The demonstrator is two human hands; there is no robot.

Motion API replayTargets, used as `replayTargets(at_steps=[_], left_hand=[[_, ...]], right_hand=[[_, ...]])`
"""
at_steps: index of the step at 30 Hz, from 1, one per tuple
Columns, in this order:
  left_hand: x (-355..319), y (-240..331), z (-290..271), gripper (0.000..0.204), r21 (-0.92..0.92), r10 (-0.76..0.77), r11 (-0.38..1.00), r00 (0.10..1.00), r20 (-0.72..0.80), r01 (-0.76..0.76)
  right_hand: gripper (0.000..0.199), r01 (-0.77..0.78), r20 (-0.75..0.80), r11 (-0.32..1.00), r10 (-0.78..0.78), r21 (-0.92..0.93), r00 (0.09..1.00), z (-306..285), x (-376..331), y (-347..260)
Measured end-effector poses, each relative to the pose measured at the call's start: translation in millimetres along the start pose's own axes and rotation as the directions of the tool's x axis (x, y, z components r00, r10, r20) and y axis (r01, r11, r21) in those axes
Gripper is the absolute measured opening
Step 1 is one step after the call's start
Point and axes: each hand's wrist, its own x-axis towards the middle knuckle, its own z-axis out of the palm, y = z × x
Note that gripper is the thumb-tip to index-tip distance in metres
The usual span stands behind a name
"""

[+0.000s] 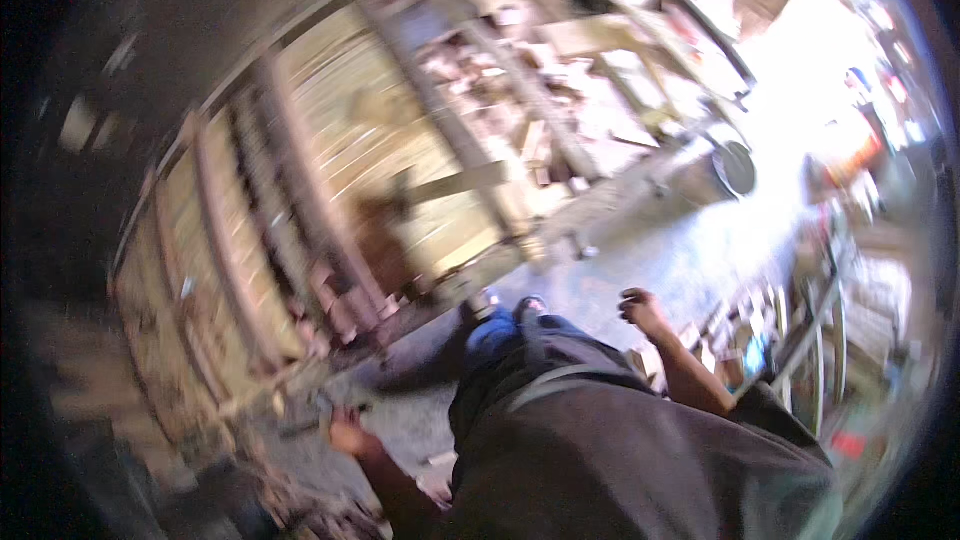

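Low on the left, my left hand (347, 432) hangs above the grey floor, blurred by motion. A grey, elongated shape (300, 428) shows beside its fingers; whether I hold it I cannot tell. Out to the right, my right hand (645, 313) is raised over the floor with its fingers curled in. Something small and dark shows at the fingertips, too smeared to name. Ahead of my feet lies a large wooden frame (300, 130) with crossbars over pale boards. A short piece of wood (460, 183) sticks out across its middle.
Broken reddish chunks (480, 80) fill the frame's far right part. A metal bucket (735, 170) lies or stands on the grey floor (640, 240) at right. Wood scraps (720, 340) and long bent strips (820, 340) crowd beside my right arm. An orange object (850, 145) sits in glare beyond.
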Motion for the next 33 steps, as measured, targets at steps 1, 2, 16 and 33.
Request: replayTargets(at_steps=[1, 2, 16, 33], left_hand=[[31, -22, -23, 0.021, -0.022, 0.022, 1.0, 0.999, 0.049, -0.02], [34, -26, -11, 0.024, 0.08, 0.02, 0.997, 1.0, 0.024, -0.022], [32, 0, -60, 0.035, 0.16, -0.451, 0.888, 0.883, 0.125, 0.431], [243, -20, -118, 0.056, -0.184, -0.459, 0.878, 0.886, -0.059, 0.442]], right_hand=[[0.033, -0.008, -0.066, 0.993, 0.0, -0.117, 0.998, -3, 3, 8], [0.034, -0.033, -0.115, 0.992, 0.019, -0.122, 0.993, -10, 2, 22], [0.025, -0.386, -0.152, 0.881, 0.436, 0.274, 0.887, -30, -133, 210], [0.027, -0.207, -0.068, 0.969, 0.2, -0.137, 0.977, 147, -176, 136]])
